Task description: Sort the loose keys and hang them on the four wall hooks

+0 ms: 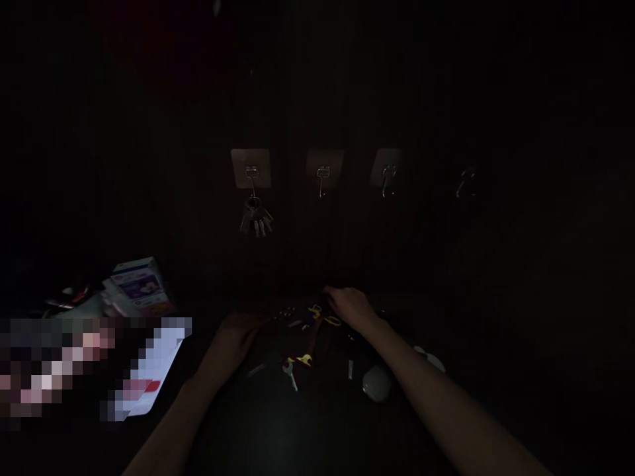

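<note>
the room is very dark, which is the main source of trouble. on the table [278, 436], the left hand [235, 340] lies at the left side of a scattered pile, fingers reaching inward; whether they pinch anything is too dim to tell. the right hand [353, 309] is bent over the far right edge of the pile, fingers curled, tips lost in shadow, so its grip can't be made out either.

between the hands, a dark and yellow cluster [316, 312] sits just beside the right fingers. nearer the person lie a yellow piece [305, 360] and a silver key [290, 374], apart from both hands. small things like these could be missed or confused by feel, and a sweep of either hand could scatter them. the cluster's parts overlap, so lifting one might drag others along.

a white round thing [376, 383] lies near the right forearm; a careless elbow could knock it. at the left, a box [143, 289] stands near a bright sheet [151, 395], whose glare could make the dim pile harder to read.

above, a bunch of keys [256, 218] hangs from the leftmost hook [253, 173]; a bump from a raised hand could unhook it.
</note>
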The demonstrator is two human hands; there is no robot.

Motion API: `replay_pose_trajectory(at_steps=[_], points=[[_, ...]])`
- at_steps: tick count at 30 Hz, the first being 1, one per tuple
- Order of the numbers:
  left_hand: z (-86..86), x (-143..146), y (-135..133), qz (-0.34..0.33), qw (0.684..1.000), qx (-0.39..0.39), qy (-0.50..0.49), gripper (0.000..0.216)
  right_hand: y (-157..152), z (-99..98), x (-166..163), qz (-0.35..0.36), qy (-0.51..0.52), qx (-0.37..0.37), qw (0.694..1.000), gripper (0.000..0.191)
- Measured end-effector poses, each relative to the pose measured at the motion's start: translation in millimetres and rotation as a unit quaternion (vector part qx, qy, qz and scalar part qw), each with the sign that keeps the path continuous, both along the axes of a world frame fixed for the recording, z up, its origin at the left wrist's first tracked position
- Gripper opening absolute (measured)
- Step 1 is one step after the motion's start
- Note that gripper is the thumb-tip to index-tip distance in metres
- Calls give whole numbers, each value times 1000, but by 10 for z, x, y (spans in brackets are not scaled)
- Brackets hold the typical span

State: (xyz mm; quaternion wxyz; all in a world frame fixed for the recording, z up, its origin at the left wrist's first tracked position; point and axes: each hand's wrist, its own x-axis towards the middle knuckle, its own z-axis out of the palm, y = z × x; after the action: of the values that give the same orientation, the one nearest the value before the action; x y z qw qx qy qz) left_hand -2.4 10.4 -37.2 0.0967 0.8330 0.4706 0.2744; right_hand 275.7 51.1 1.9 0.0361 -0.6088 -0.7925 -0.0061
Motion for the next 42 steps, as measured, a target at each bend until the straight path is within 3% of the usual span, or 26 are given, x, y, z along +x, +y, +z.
replay_pose_trajectory(at_steps=[19, 29, 32, 36, 42], points=[[-29, 23, -47, 24, 999, -30, -14, 26, 87, -62, -14, 14, 18, -25, 999, 32], [-22, 35, -63, 35, 999, -27, -17, 26, 29, -20, -19, 19, 7, 5, 1000, 21], [-21, 27, -60, 32, 999, -32, -12, 27, -16, 6, -14, 49, 13, 56, 997, 18], [46, 38, -62, 47, 999, -21, -4, 25, -68, 22, 10, 118, 32, 185, 975, 16], [331, 175, -99, 27, 999, -3, -38, 24, -134, 99, 27, 173, 86, 269, 943, 21]])
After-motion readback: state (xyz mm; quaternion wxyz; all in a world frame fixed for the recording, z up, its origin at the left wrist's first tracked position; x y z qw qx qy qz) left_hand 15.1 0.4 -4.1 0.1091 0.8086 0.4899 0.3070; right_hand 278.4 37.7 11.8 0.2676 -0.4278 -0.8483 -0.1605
